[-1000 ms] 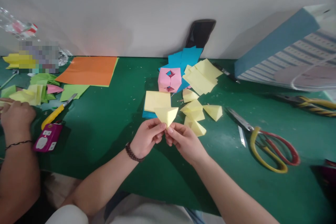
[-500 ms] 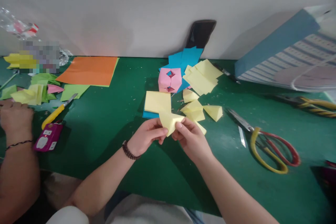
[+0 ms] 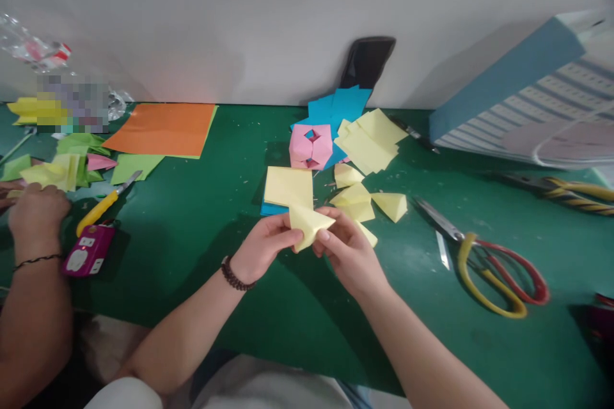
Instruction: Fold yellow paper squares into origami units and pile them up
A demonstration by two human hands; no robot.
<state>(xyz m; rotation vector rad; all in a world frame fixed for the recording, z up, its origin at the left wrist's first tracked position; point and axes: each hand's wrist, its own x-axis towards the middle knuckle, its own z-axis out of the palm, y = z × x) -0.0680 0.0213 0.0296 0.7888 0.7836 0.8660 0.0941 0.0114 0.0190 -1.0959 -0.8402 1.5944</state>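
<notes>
Between both hands I hold a folded piece of pale yellow paper (image 3: 307, 223), tilted above the green table (image 3: 211, 230). My left hand (image 3: 263, 246) pinches its left edge between thumb and fingers. On its right corner, my right hand (image 3: 350, 249) is closed the same way. Just behind it lies a stack of square yellow paper (image 3: 288, 185) over blue sheets. Several folded yellow paper pieces (image 3: 357, 201) rest to the right, one partly hidden by my right hand. A pink folded paper box (image 3: 311, 146) sits behind the stack.
Open-handled scissors (image 3: 494, 268) and pliers (image 3: 566, 188) lie right, near a blue-and-white box (image 3: 508, 89). A phone (image 3: 367, 61) leans on the wall. Orange paper (image 3: 163, 129), a yellow-handled knife (image 3: 100, 211) and a purple device (image 3: 89, 250) lie left, beside a co-worker's hand (image 3: 41, 211).
The folded yellow paper has turned, its point swinging to the right, and my hands have moved slightly apart. The co-worker's hand at the left has shifted a little.
</notes>
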